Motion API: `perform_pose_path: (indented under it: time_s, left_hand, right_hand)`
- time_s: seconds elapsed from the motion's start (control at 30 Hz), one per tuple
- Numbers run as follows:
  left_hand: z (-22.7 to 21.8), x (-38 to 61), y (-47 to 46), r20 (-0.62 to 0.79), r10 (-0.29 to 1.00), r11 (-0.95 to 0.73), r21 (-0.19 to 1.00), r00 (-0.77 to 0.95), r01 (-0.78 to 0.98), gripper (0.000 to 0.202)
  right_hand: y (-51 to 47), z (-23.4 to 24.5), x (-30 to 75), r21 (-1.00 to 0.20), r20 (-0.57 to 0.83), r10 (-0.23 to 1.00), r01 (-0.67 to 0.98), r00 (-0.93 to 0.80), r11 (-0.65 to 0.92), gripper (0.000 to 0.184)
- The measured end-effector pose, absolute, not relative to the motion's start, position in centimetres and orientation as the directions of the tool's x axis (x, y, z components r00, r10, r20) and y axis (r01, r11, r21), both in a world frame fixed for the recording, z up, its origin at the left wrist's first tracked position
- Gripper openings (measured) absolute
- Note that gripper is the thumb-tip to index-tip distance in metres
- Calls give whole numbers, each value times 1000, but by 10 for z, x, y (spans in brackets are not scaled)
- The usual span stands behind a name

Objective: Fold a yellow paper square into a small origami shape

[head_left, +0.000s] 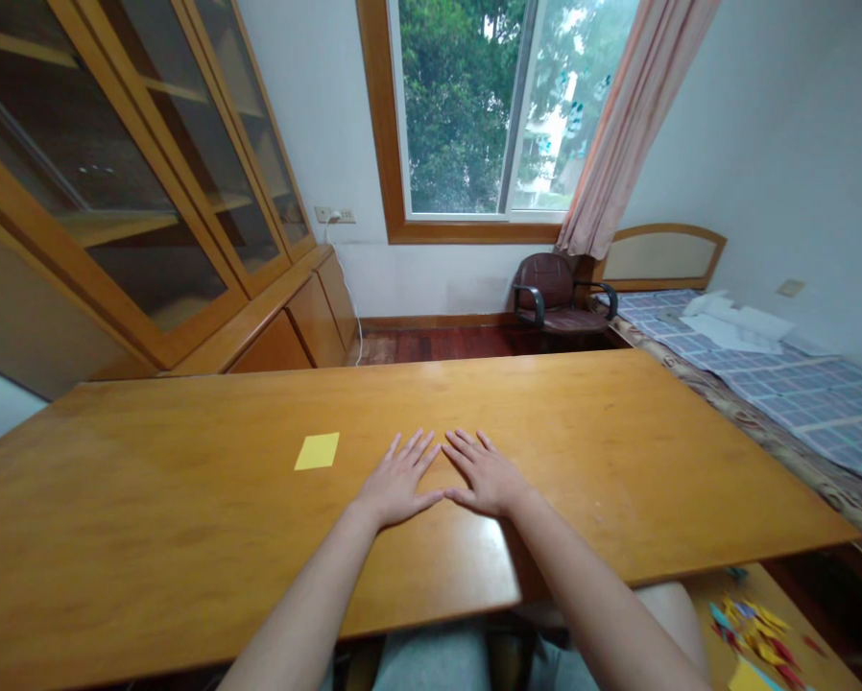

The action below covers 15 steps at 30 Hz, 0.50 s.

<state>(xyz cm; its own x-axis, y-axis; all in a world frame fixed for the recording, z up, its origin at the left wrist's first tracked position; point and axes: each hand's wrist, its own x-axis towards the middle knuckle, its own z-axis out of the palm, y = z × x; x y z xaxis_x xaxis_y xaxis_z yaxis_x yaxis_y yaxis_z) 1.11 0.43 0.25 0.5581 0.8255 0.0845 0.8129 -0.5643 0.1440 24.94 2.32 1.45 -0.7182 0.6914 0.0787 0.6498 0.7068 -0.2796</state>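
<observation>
Both of my hands lie flat, palms down, on the wooden table [207, 537]. My left hand [400, 480] has its fingers spread and holds nothing. Beside it, my right hand [487, 472] also rests with fingers apart, nothing in it. The two thumbs come together tip to tip, or nearly so; I cannot tell if they touch. To the left of my left hand, a square sheet of yellow paper [317, 451] lies flat on the tabletop, apart from the fingers.
At lower right, below the table edge, folded coloured paper pieces [758, 633] lie on a lower wooden surface. A glass-door cabinet [207, 125] stands left. Beyond the table are a brown armchair [557, 293] and a bed [783, 365] with white sheets on it.
</observation>
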Motion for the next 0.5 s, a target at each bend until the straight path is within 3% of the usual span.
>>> perform_pose_path:
  time_s: [0.5]
  left_hand:
    - [4,12,3,95,824,-567,159,559,808,80]
  right_hand:
    - [23,14,250,-275,90,686,644,-722,714,78]
